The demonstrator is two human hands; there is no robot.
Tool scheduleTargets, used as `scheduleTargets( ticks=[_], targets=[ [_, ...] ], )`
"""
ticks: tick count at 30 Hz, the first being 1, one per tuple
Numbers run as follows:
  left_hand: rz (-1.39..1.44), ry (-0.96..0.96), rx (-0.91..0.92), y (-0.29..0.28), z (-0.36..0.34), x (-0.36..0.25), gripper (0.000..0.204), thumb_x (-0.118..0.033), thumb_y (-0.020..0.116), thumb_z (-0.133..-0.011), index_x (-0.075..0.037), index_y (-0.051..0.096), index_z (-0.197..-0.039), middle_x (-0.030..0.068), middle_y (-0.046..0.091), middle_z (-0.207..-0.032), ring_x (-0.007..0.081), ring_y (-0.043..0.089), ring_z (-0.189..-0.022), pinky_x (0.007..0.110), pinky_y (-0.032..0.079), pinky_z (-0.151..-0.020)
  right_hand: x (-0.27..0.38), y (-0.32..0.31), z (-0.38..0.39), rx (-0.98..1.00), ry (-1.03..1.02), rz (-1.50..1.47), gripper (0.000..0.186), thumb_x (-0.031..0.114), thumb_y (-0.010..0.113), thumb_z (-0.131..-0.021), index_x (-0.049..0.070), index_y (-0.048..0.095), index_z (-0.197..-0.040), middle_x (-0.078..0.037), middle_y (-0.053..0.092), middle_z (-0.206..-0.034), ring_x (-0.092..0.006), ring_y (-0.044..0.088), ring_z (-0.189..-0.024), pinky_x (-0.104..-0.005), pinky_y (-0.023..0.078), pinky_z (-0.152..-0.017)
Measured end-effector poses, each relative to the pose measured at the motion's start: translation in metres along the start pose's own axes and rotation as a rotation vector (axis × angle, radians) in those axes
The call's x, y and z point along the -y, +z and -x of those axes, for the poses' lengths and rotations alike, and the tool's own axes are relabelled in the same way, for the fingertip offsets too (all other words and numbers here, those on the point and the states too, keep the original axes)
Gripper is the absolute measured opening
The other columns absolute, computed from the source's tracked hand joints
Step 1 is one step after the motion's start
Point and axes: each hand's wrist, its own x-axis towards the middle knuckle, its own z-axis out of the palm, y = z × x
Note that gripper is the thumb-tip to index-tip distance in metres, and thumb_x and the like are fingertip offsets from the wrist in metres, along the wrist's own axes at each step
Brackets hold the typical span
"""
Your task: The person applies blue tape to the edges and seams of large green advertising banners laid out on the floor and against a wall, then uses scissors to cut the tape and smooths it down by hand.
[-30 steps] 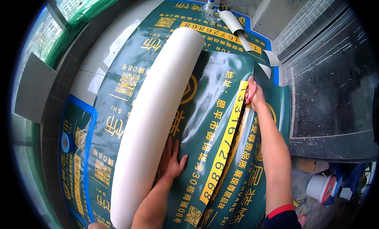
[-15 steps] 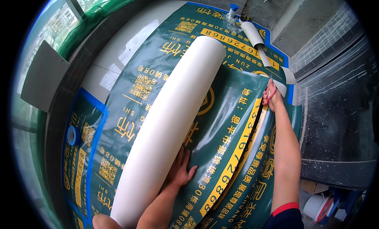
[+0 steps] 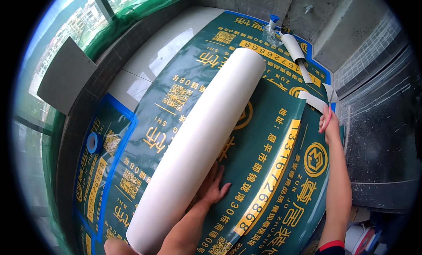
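Observation:
A large roll (image 3: pixel 198 149) of floor protection sheet, its white side outward, lies slantwise across the middle. Its green printed face (image 3: pixel 259 162) spreads out to the right of the roll. My left hand (image 3: pixel 213 189) lies flat on this face, fingers spread, close against the roll's right side. In my right hand (image 3: pixel 332 127) is a pair of scissors with red handles (image 3: pixel 325 122), raised at the right beyond the sheet's long edge. The blades point away from me, near a white curled piece (image 3: pixel 313 101) by the sheet's far corner.
A small loose roll (image 3: pixel 293 47) and a clear bottle with a blue top (image 3: pixel 272 28) stand far right. Blue tape (image 3: pixel 118 145) borders the sheets; a tape roll (image 3: pixel 93 142) is at left. A dark panel (image 3: pixel 378 132) rises at right, with a white bucket (image 3: pixel 355 238) near.
My right hand has moved the scissors away from the sheet's edge, out to the right. The gap along that edge looks narrower now. My left hand keeps its place beside the roll.

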Motion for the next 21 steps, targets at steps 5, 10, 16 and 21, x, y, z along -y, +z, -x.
scheduleTargets(
  ticks=[5, 10, 16, 21],
  targets=[
    [-0.013, -0.014, 0.009, -0.005, 0.01, 0.006, 0.074, -0.063, 0.051, -0.094, -0.018, 0.044, -0.153, 0.0129, 0.023, -0.165, 0.034, 0.017, -0.153, 0.051, 0.013, -0.125, -0.077, 0.025, 0.188, 0.178, 0.163, 0.207, 0.038, 0.025, 0.07, -0.097, 0.001, 0.055, -0.124, -0.002, 0.06, -0.088, -0.0055, 0.053, -0.067, -0.0208, 0.042, -0.056],
    [-0.006, 0.052, -0.103, 0.002, 0.004, -0.006, 0.072, -0.06, 0.052, -0.096, -0.016, 0.045, -0.152, 0.0147, 0.026, -0.164, 0.0345, 0.021, -0.152, 0.05, 0.015, -0.125, -0.147, -0.001, 0.351, -0.049, 0.256, 0.261, 0.043, 0.014, 0.068, -0.097, -0.003, 0.05, -0.132, -0.008, 0.067, -0.097, -0.0108, 0.064, -0.082, -0.0249, 0.051, -0.069],
    [-0.055, 0.152, -0.282, 0.016, 0.009, 0.002, 0.067, -0.046, 0.061, -0.094, -0.006, 0.049, -0.147, 0.0222, 0.039, -0.155, 0.0422, 0.033, -0.144, 0.053, 0.024, -0.12, -0.165, -0.024, 0.48, 0.089, 0.369, 0.602, 0.078, 0.026, 0.071, -0.087, -0.002, 0.036, -0.15, -0.028, 0.048, -0.145, -0.0427, 0.05, -0.131, -0.0455, 0.042, -0.109],
    [-0.073, 0.219, -0.324, 0.019, 0.029, -0.005, 0.049, -0.029, 0.061, -0.096, -0.002, 0.056, -0.137, 0.0261, 0.048, -0.145, 0.0436, 0.044, -0.137, 0.051, 0.044, -0.108, -0.151, -0.02, 0.507, 0.173, 0.181, 0.634, 0.062, 0.035, 0.07, -0.092, -0.003, 0.051, -0.138, -0.026, 0.057, -0.135, -0.0402, 0.056, -0.125, -0.0433, 0.047, -0.104]
  ],
)
